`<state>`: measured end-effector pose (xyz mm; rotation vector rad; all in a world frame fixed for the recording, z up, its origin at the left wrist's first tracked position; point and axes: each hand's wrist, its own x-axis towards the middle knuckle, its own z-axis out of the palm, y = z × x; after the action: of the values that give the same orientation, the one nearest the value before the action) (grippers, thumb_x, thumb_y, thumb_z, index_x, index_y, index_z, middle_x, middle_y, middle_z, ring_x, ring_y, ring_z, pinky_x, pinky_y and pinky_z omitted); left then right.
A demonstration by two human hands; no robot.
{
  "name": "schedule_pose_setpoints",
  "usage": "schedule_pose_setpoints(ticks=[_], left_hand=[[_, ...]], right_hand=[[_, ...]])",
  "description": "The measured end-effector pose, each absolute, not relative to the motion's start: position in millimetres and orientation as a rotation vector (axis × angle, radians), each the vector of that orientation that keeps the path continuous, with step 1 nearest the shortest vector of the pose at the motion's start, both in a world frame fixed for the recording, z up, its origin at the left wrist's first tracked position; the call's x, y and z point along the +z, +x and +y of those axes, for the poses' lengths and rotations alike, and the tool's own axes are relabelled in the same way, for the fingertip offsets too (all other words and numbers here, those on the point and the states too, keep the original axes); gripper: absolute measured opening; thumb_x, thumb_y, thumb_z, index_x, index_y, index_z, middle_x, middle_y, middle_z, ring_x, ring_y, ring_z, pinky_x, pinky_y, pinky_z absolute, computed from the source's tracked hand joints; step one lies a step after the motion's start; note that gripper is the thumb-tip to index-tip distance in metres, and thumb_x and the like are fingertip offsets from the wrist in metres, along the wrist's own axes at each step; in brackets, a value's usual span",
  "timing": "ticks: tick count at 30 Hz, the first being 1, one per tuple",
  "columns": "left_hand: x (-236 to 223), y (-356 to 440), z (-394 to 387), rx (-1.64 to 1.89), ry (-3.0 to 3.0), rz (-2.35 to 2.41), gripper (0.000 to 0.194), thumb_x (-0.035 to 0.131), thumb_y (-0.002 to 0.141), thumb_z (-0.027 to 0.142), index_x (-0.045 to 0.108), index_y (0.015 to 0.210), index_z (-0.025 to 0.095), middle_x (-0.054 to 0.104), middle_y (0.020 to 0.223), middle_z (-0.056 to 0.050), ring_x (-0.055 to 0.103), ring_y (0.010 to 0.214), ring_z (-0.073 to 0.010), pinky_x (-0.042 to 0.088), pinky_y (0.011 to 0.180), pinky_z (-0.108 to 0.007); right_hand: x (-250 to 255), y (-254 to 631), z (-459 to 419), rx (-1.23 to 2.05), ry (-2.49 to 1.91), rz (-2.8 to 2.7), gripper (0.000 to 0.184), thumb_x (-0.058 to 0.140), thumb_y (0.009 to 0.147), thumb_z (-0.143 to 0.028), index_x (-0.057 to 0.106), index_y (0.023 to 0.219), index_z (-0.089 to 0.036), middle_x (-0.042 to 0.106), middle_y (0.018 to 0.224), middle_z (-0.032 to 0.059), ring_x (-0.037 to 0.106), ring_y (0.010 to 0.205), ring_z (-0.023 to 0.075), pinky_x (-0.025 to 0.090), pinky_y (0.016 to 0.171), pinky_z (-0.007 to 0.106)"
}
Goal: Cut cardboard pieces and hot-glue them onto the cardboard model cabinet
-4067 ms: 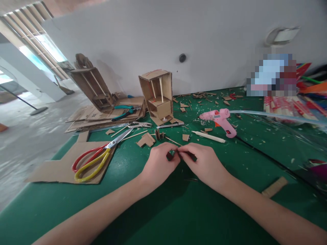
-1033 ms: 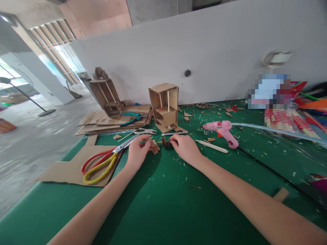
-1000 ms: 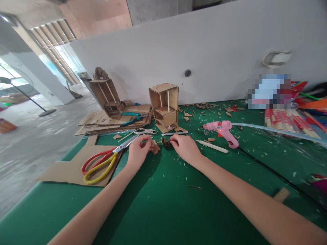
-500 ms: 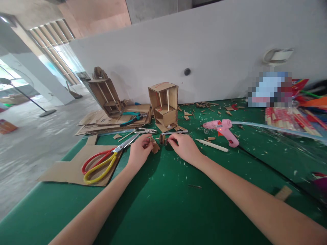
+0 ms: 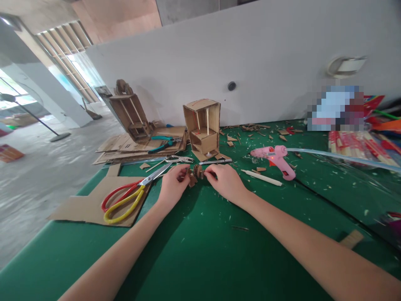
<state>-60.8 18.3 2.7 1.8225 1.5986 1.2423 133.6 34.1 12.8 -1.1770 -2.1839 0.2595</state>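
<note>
Between my hands is a small spool-like stack of round cardboard discs [image 5: 197, 171]. My right hand [image 5: 228, 182] pinches it at its right end, thumb and fingertips together. My left hand [image 5: 175, 184] is closed just to the left of the discs, its fingertips around a small brown cardboard piece [image 5: 192, 180]; how that piece meets the discs is unclear. Behind them stands an open cardboard box model [image 5: 205, 143] with a shelf and white sticks inside. Large scissors [image 5: 140, 188] with one red and one yellow handle lie beside my left forearm, on a cut cardboard sheet [image 5: 84, 207].
A pink glue gun [image 5: 277, 159] lies to the right, near a white stick [image 5: 263, 178]. Teal-handled pliers [image 5: 163, 143] rest on stacked cardboard [image 5: 109, 146], where a second box model [image 5: 131, 115] leans. Cardboard scraps [image 5: 232, 139] litter the green table [image 5: 188, 259] before a white wall.
The view has shifted slightly. The disc stack has turned a little between my hands, and my hands stay nearly in place.
</note>
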Motion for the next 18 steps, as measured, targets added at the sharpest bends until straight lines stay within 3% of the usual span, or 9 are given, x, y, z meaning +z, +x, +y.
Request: schedule_pose_setpoints(ticks=[18], left_hand=[[5.1, -59.1, 17.1, 1.190, 1.895, 1.699, 0.037, 0.056, 0.072, 0.012, 0.067, 0.107, 0.017, 0.069, 0.086, -0.005, 0.066, 0.071, -0.0168, 0.054, 0.068, -0.029]], right_hand=[[9.3, 133.4, 34.2, 0.208, -1.132, -2.172, 0.014, 0.054, 0.088, -0.020, 0.066, 0.082, -0.017, 0.069, 0.075, 0.0029, 0.059, 0.067, 0.0162, 0.036, 0.065, 0.028]])
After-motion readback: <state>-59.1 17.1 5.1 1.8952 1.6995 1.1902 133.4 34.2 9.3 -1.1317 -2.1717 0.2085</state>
